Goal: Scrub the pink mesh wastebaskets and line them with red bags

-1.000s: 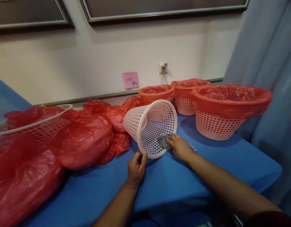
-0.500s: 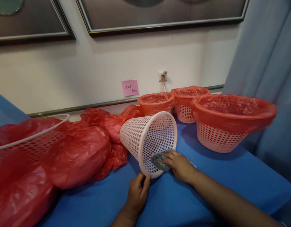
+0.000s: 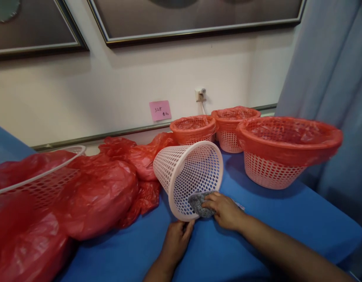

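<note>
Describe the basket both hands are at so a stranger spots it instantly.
On the blue cloth-covered table, look between the red plastic bags and three upright baskets lined with red plastic. There a pale pink perforated plastic basket lies tilted, the left hand at its rim, the right hand holding a grey cloth. Its bare rim and camera-facing mouth set it apart from those three.

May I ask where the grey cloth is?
In the head view, right of centre, the right hand holds the grey cloth at the tipped basket's rim.
</note>
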`<state>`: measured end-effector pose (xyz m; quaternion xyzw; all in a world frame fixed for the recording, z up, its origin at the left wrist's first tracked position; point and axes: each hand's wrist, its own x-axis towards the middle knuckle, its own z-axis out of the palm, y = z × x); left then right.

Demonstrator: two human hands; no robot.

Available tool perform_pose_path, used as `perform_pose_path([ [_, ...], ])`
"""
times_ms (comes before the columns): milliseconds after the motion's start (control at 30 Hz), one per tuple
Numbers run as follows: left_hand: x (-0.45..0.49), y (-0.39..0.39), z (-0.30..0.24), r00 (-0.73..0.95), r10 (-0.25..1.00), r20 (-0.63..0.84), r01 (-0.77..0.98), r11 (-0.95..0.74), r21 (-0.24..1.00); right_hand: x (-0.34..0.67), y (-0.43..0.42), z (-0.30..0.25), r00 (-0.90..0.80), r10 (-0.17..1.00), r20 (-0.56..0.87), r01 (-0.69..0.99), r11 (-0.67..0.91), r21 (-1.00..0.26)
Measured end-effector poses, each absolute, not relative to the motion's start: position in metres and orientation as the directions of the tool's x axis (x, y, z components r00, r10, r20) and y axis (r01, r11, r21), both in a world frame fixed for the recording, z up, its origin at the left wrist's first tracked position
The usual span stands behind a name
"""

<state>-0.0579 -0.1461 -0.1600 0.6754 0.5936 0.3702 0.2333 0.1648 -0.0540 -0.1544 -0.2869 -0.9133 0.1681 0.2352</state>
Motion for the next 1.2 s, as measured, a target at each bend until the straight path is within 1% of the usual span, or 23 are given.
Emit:
perform_pose_path([
  [67, -0.058, -0.148, -0.158, 0.025, 0.973, 0.23, 0.609, -0.197, 0.768, 0.163, -0.055, -0.152, -0.758, 0.558, 0.339, 0.377, 0.798, -0.47],
  [133, -0.06, -0.152, -0.155, -0.025, 0.952, 0.307, 0.597, -0.232, 0.768, 0.165, -0.05, -0.151, -0.768, 0.558, 0.315, 0.399, 0.801, -0.446],
  [200, -0.063, -0.156, -0.152, -0.105, 0.913, 0.394, 0.603, -0.257, 0.756, 0.169, -0.039, -0.15, -0.707, 0.651, 0.277, 0.546, 0.751, -0.37],
  [267, -0.065, -0.16, -0.151, -0.17, 0.883, 0.438, 0.618, -0.251, 0.745, 0.175, -0.025, -0.15, -0.573, 0.777, 0.261, 0.717, 0.63, -0.3],
  [333, -0.066, -0.162, -0.151, -0.206, 0.868, 0.452, 0.627, -0.238, 0.742, 0.18, -0.016, -0.152, -0.456, 0.849, 0.266, 0.807, 0.521, -0.278],
  [367, -0.066, -0.161, -0.152, -0.213, 0.865, 0.454, 0.624, -0.237, 0.745, 0.181, -0.015, -0.154, -0.439, 0.857, 0.269, 0.814, 0.507, -0.285],
  [433, -0.065, -0.159, -0.154, -0.201, 0.871, 0.449, 0.608, -0.248, 0.754, 0.18, -0.019, -0.156, -0.499, 0.823, 0.271, 0.762, 0.565, -0.317],
  [500, -0.063, -0.153, -0.156, -0.156, 0.901, 0.405, 0.596, -0.241, 0.766, 0.176, -0.031, -0.158, -0.615, 0.737, 0.283, 0.637, 0.675, -0.373],
  [567, -0.06, -0.147, -0.159, -0.065, 0.943, 0.326, 0.602, -0.224, 0.766, 0.17, -0.043, -0.157, -0.707, 0.636, 0.309, 0.489, 0.755, -0.436],
  [633, -0.058, -0.143, -0.161, 0.03, 0.968, 0.249, 0.614, -0.215, 0.759, 0.167, -0.051, -0.155, -0.757, 0.559, 0.338, 0.365, 0.791, -0.491],
  [700, -0.057, -0.142, -0.162, 0.074, 0.976, 0.206, 0.616, -0.207, 0.76, 0.165, -0.052, -0.154, -0.782, 0.509, 0.361, 0.284, 0.805, -0.521],
  [767, -0.058, -0.145, -0.16, 0.039, 0.975, 0.219, 0.608, -0.197, 0.769, 0.167, -0.046, -0.155, -0.778, 0.518, 0.356, 0.305, 0.807, -0.506],
  [833, -0.062, -0.149, -0.155, -0.027, 0.96, 0.279, 0.597, -0.208, 0.775, 0.171, -0.035, -0.157, -0.731, 0.601, 0.324, 0.443, 0.779, -0.445],
  [933, -0.07, -0.151, -0.142, -0.113, 0.912, 0.394, 0.603, -0.252, 0.757, 0.182, -0.017, -0.159, -0.552, 0.782, 0.291, 0.706, 0.623, -0.335],
  [1000, -0.073, -0.148, -0.132, -0.147, 0.877, 0.457, 0.63, -0.273, 0.727, 0.188, -0.011, -0.16, -0.451, 0.843, 0.294, 0.784, 0.531, -0.321],
  [1033, -0.074, -0.145, -0.129, -0.157, 0.862, 0.481, 0.645, -0.28, 0.711, 0.189, -0.011, -0.16, -0.444, 0.846, 0.296, 0.78, 0.527, -0.336],
  [1100, -0.075, -0.138, -0.125, -0.146, 0.851, 0.505, 0.666, -0.293, 0.686, 0.188, -0.017, -0.159, -0.509, 0.808, 0.298, 0.714, 0.589, -0.379],
  [1200, -0.072, -0.129, -0.132, -0.063, 0.89, 0.451, 0.664, -0.301, 0.685, 0.18, -0.033, -0.155, -0.646, 0.703, 0.298, 0.569, 0.704, -0.425],
])
